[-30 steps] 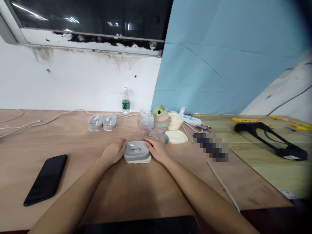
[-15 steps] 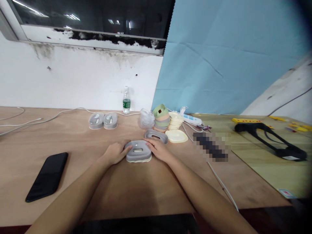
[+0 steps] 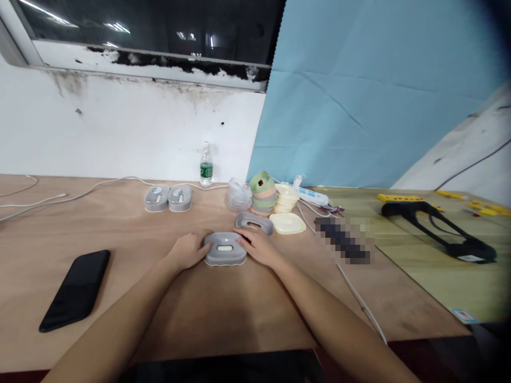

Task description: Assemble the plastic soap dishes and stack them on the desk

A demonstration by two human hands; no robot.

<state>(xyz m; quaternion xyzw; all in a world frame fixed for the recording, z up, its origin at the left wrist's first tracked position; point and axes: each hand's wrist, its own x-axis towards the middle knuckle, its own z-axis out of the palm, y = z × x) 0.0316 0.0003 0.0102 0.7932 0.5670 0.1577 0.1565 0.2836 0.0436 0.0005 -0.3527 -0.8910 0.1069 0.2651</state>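
In the middle of the table sits a grey rounded plastic box (image 3: 225,257), shallow on top, with a cream bar showing in its central slot. It looks like a soap dish. My left hand (image 3: 191,249) grips its left side, the thumb resting on the near rim. From the right, my right hand (image 3: 257,244) holds the other side, fingers over the far edge and thumb on the top. Just behind lies a loose grey slotted shell (image 3: 255,222), partly covered by my right hand. A cream plastic piece (image 3: 287,224) lies flat beside that shell.
Behind stand stacked coloured shells (image 3: 263,198), stacked cream pieces (image 3: 285,197) and clear plastic parts (image 3: 239,195). Two grey boxes (image 3: 179,198), a bottle (image 3: 206,166) and a power strip (image 3: 313,196) line the back. A black phone (image 3: 75,290) lies left; a cable (image 3: 361,303) runs right.
The grey top has settled lower onto its cream base: less cream shows at the bottom edge, and the cream bar now fills the slot. Both hands stay on the box.
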